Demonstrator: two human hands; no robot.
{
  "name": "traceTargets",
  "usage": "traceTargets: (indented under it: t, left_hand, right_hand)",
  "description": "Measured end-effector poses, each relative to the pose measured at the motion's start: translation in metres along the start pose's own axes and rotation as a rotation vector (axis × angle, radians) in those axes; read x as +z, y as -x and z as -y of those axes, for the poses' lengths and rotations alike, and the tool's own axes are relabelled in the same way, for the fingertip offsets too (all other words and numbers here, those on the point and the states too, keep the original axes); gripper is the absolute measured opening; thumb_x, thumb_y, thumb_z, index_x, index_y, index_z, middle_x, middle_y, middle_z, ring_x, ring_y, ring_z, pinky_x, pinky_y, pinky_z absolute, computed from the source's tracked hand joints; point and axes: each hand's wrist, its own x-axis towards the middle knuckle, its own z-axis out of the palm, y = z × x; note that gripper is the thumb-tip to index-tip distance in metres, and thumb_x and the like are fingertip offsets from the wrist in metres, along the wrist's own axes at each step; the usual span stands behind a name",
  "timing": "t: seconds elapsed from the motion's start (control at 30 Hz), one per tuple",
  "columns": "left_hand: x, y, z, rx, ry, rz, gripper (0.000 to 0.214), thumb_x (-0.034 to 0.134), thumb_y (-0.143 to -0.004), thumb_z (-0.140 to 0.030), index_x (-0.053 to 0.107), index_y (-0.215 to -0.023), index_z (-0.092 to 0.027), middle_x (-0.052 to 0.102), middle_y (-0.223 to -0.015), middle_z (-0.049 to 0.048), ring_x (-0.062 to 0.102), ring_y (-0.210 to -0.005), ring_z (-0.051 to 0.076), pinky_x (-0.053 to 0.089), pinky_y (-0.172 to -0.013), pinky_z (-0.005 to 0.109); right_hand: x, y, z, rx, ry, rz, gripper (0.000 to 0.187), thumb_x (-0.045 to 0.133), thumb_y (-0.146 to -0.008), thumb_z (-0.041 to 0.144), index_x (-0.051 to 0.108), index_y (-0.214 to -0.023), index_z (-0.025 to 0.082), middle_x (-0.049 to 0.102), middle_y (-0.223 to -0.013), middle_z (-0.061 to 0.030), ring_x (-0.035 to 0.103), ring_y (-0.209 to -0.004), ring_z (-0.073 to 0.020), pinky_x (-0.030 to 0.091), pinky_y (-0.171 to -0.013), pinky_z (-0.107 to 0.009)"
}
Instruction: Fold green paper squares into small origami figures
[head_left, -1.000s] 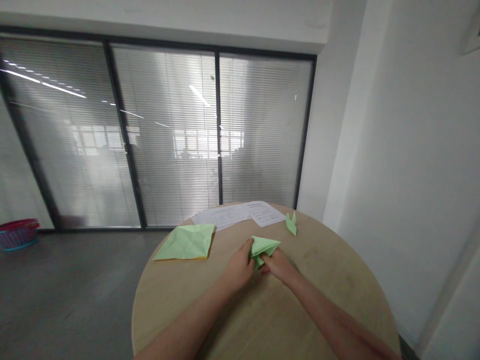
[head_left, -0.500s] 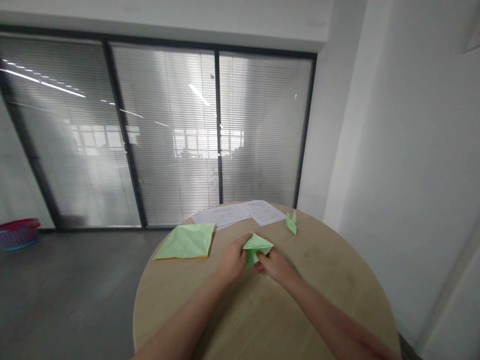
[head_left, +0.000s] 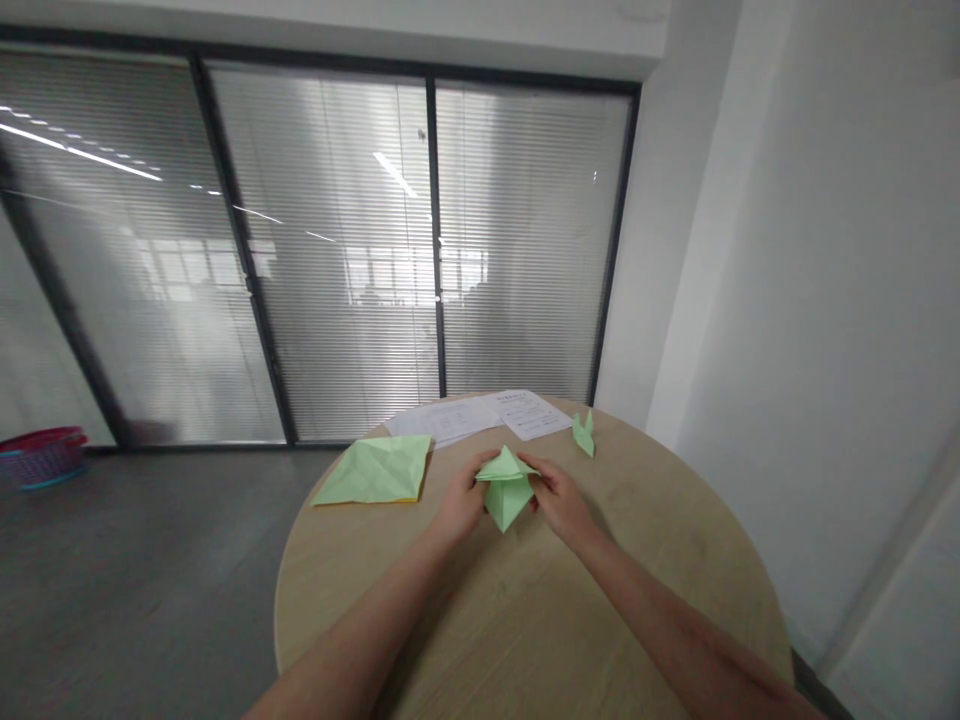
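Note:
Both my hands hold a partly folded light green paper (head_left: 508, 488) just above the round wooden table (head_left: 525, 620). My left hand (head_left: 460, 501) pinches its left side and my right hand (head_left: 559, 499) pinches its right side. The paper forms a pointed shape, with one tip up and one tip down toward me. A flat creased green sheet (head_left: 375, 470) lies to the left of my left hand. A small folded green figure (head_left: 583, 434) sits beyond my right hand.
Two white printed sheets (head_left: 480, 417) lie at the table's far edge. Behind the table stand glass panels with blinds in dark frames. A red and blue basket (head_left: 41, 457) sits on the grey floor at far left. A white wall runs along the right.
The green paper has been turned and refolded between my hands, from a flat wedge pointing right to a shape with tips up and down. Both hands moved slightly away from me.

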Motion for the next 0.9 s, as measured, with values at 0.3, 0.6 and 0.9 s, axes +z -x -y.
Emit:
traceTargets:
  t: [0.3, 0.6, 0.9]
  left_hand:
    - [0.0002, 0.0001, -0.0011, -0.016, 0.07, -0.041, 0.054, 0.047, -0.073, -0.015, 0.059, -0.126, -0.017, 0.068, -0.111, 0.0089, 0.063, -0.081, 0.02, 0.051, -0.061, 0.027]
    - [-0.0001, 0.001, -0.0012, -0.017, 0.058, -0.007, 0.058, 0.051, -0.074, -0.014, 0.053, -0.132, -0.021, 0.066, -0.118, 0.0088, 0.064, -0.083, 0.021, 0.055, -0.06, 0.028]
    - [-0.0028, -0.004, 0.0037, -0.123, 0.051, -0.105, 0.039, 0.05, -0.081, -0.026, 0.061, -0.118, -0.019, 0.07, -0.094, 0.0042, 0.065, -0.07, 0.02, 0.052, -0.056, 0.029]
  right_hand:
    - [-0.0025, 0.0, 0.0003, -0.009, -0.049, -0.047, 0.044, 0.045, -0.08, 0.029, 0.067, -0.116, 0.02, 0.061, -0.117, -0.0106, 0.057, -0.063, -0.0143, 0.053, -0.054, -0.031]
    - [-0.003, 0.0, 0.0044, 0.046, -0.088, -0.024, 0.047, 0.051, -0.084, 0.041, 0.06, -0.124, 0.02, 0.065, -0.11, -0.0106, 0.059, -0.069, -0.0176, 0.053, -0.056, -0.031]
    - [0.0018, 0.007, 0.0057, 0.156, -0.263, 0.152, 0.062, 0.056, -0.084, 0.054, 0.047, -0.137, 0.024, 0.06, -0.115, -0.0101, 0.062, -0.082, -0.0205, 0.056, -0.057, -0.03]
